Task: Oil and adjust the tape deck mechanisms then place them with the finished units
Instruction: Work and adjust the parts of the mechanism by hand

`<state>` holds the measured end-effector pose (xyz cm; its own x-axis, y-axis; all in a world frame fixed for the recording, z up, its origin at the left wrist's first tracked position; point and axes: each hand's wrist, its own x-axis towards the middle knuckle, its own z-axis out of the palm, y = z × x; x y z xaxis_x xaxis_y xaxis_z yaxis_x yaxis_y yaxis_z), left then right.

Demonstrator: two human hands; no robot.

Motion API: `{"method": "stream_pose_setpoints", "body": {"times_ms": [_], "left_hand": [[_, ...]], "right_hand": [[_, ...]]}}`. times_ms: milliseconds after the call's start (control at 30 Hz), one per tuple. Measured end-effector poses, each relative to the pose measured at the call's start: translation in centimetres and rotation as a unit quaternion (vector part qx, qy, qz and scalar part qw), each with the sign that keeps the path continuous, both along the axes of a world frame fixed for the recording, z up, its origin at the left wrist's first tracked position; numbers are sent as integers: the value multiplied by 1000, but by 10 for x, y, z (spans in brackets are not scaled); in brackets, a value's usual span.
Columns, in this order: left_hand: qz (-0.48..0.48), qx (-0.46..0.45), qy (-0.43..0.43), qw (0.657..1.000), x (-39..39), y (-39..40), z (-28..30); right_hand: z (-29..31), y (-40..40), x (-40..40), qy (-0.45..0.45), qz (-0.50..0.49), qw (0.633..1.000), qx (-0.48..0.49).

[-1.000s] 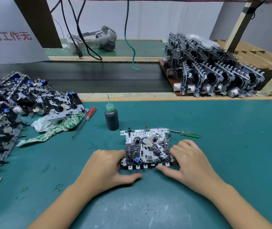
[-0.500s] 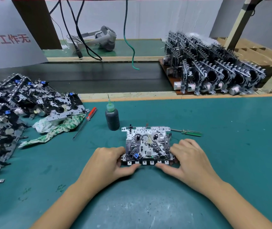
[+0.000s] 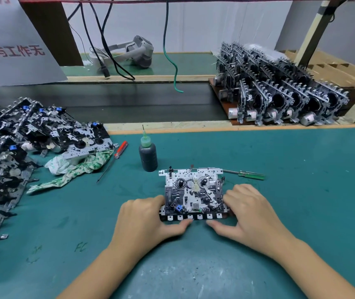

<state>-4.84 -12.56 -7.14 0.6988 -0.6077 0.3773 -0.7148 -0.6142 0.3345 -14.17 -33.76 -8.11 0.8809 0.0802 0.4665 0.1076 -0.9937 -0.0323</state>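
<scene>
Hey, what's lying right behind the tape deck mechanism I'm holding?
Behind the tape deck mechanism: a green-handled screwdriver at its far right corner and a dark oil bottle at far left. The screwdriver's tip is hidden behind the plate.

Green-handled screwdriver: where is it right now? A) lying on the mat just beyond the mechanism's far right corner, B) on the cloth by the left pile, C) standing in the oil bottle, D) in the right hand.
A: the green-handled screwdriver lies flat on the mat past the mechanism, while the right hand and left hand both grip the mechanism's sides.
</scene>
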Motion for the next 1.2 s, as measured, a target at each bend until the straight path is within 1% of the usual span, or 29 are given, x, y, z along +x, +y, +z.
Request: {"method": "stream_pose_setpoints", "body": {"times_ms": [67, 100, 200, 267, 333, 400, 500, 533, 600, 667, 733, 800, 967, 1033, 1100, 1200], "left_hand": [[29, 9, 13, 999, -2, -3, 0], [28, 8, 17, 999, -1, -3, 0], [-27, -15, 35, 999, 6, 2, -1], [-52, -11, 88, 995, 9, 5, 1], [-60, 2, 107, 992, 9, 8, -1], [-81, 2, 95, 992, 7, 8, 0], [-109, -23, 61, 992, 5, 10, 1], [-103, -18, 63, 993, 5, 11, 1], [-70, -8, 77, 995, 5, 10, 0], [-52, -27, 85, 995, 4, 8, -2], [-50, -39, 81, 995, 4, 7, -1], [-40, -46, 78, 995, 4, 8, -1], [11, -41, 96, 994, 1, 6, -4], [-2, -39, 116, 993, 3, 8, -3], [-35, -32, 132, 990, 5, 12, -4], [-53, -29, 103, 993, 5, 15, -4]], "right_hand": [[2, 0, -2, 8, 10, 1000, 13], [2, 0, -2, 8, 13, 1000, 14], [1, 4, -3, -28, -18, 999, -10], [2, 6, -3, -45, -40, 998, -23], [2, 5, -4, -43, -38, 998, -32], [1, 6, -4, -40, -50, 998, -26], [-1, 12, -2, -43, -90, 995, -19], [0, 12, -2, -41, -85, 995, -14], [2, 8, -2, -21, -42, 999, -9], [3, 2, -3, -10, -8, 999, -37], [3, 1, -4, -15, -6, 998, -68], [3, 3, -4, -14, -12, 997, -73], [7, 5, -4, 23, -1, 999, -26], [7, 6, -4, 37, -1, 999, -9], [7, 6, -4, 45, -13, 999, 14], [8, 6, -5, 60, -11, 998, 33]]}}
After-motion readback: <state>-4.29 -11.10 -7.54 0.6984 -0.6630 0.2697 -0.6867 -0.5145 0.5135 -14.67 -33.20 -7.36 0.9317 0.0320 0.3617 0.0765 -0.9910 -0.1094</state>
